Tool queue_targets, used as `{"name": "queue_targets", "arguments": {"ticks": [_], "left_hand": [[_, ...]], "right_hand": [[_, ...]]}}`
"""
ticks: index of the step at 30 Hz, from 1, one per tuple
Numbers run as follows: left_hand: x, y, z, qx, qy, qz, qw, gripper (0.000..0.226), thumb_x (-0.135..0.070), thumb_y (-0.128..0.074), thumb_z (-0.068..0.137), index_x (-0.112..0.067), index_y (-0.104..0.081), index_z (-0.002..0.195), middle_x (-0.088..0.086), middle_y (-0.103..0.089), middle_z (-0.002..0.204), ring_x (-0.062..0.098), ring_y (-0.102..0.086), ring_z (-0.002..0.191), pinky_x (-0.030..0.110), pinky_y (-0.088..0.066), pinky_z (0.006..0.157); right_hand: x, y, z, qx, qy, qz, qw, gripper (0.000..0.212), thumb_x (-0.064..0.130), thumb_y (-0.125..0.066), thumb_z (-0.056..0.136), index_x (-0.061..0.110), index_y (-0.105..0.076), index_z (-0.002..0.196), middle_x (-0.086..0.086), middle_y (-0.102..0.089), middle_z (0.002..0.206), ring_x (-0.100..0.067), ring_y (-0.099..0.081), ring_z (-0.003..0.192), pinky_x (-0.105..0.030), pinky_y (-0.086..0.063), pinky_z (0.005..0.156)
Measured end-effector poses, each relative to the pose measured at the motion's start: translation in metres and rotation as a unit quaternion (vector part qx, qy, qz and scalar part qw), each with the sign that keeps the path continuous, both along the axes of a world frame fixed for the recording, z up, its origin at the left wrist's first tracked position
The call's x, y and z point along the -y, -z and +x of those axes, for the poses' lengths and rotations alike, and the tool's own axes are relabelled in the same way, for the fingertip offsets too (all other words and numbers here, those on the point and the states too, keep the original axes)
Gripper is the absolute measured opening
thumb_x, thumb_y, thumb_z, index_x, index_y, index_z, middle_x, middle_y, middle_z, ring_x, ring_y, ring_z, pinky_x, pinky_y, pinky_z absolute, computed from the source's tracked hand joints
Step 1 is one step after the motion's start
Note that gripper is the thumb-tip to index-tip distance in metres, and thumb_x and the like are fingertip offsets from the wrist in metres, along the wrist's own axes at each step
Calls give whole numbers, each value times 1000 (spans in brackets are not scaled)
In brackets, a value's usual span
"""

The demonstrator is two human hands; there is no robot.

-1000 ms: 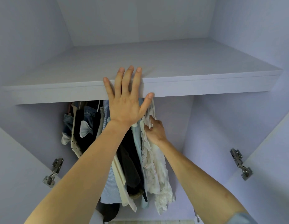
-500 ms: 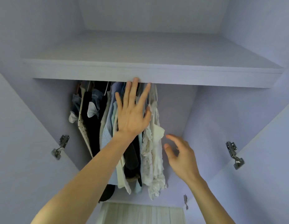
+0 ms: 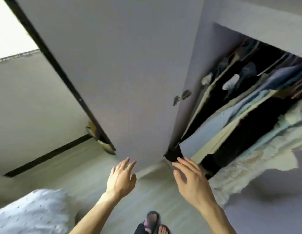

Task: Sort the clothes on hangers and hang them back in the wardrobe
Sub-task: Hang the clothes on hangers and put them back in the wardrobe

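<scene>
Two bare hands of mine reach forward and down, both released and holding nothing; the view is tilted and blurred. My left hand (image 3: pixel 120 180) has its fingers loosely spread in front of the lower edge of a large flat pale lilac-grey wardrobe door (image 3: pixel 121 73), which stands open; I cannot tell whether the fingertips touch it. My right hand (image 3: pixel 191 184) is just beside it to the right, fingers straight and slightly apart, near the bottom of the open lilac wardrobe (image 3: pixel 202 53). A small silver metal hinge (image 3: pixel 181 97) sits where door and wardrobe meet. Inside, to the right, a packed row of hanging clothes (image 3: pixel 248 107) in black, cream, pale blue and denim fills the space; at its near end a frilly cream-white lace garment (image 3: pixel 258 166) hangs close to my right hand, apart from it. Below lies a pale wood-look floor (image 3: pixel 89 166); at lower left is a white fabric with small dark dots (image 3: pixel 33 211); at the bottom edge my feet show in dark open-toed sandals (image 3: pixel 152 220).
</scene>
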State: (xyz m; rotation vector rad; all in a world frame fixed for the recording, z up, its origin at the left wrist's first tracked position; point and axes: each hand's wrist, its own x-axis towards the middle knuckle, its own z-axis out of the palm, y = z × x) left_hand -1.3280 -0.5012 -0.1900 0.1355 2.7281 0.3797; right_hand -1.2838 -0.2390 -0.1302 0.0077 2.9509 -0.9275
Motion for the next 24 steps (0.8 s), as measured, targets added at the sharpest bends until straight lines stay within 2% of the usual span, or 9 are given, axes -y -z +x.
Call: {"name": "queue_targets", "arguments": {"ticks": [3,5,9,12,15,17,21,24], "left_hand": [[72,-4,68,5,-131,-32,991,61,-41,-47,91,-32,-38,151,1,-28,163,24,-29,148,47,-27,119],[113,-7,124,14,-225,-48,973,62,-42,-44,90,-31,-39,151,0,-27,163,23,-28,149,47,-25,119],[162,-6,253,42,-417,-67,905,58,-40,-45,96,-36,-33,152,-2,-22,164,19,-21,151,45,-21,121],[167,-2,352,64,-521,-50,850,59,-42,-42,96,-37,-30,153,-2,-19,165,19,-19,151,45,-21,121],[152,-8,463,84,-635,-43,767,59,-44,-41,96,-35,-30,154,-2,-18,165,20,-20,151,45,-21,121],[137,-8,524,77,-695,-46,714,59,-43,-44,97,-34,-31,154,-2,-21,164,20,-24,149,44,-22,121],[108,-7,617,57,-773,-31,631,60,-42,-46,97,-29,-33,154,-4,-28,162,20,-35,143,38,-33,114],[95,0,675,46,-816,2,576,60,-39,-47,98,-30,-30,155,-6,-25,162,16,-30,146,37,-34,114]], "right_hand": [[52,9,-12,40,-177,40,982,39,39,-49,100,29,-60,135,8,-46,151,-10,-24,147,-18,-10,116],[87,14,-9,58,-266,49,961,41,41,-45,101,32,-53,141,9,-38,156,-9,-16,150,-18,-5,117],[160,18,13,62,-417,74,904,45,45,-39,103,36,-43,146,13,-30,159,-9,-10,151,-23,-7,120],[215,18,44,52,-517,94,849,46,45,-38,103,36,-38,148,11,-29,160,-12,-10,152,-28,-11,121],[273,9,105,37,-625,86,775,47,44,-39,102,37,-37,149,10,-29,160,-15,-12,152,-28,-11,121],[303,0,146,6,-697,85,712,48,42,-41,102,36,-38,149,9,-30,160,-17,-13,152,-27,-10,121],[343,-10,227,-29,-789,107,605,47,43,-41,103,32,-42,148,7,-36,157,-20,-18,151,-33,-16,123],[365,-9,295,-41,-822,124,555,46,44,-42,102,33,-44,146,7,-41,153,-21,-22,150,-33,-21,121]]}}
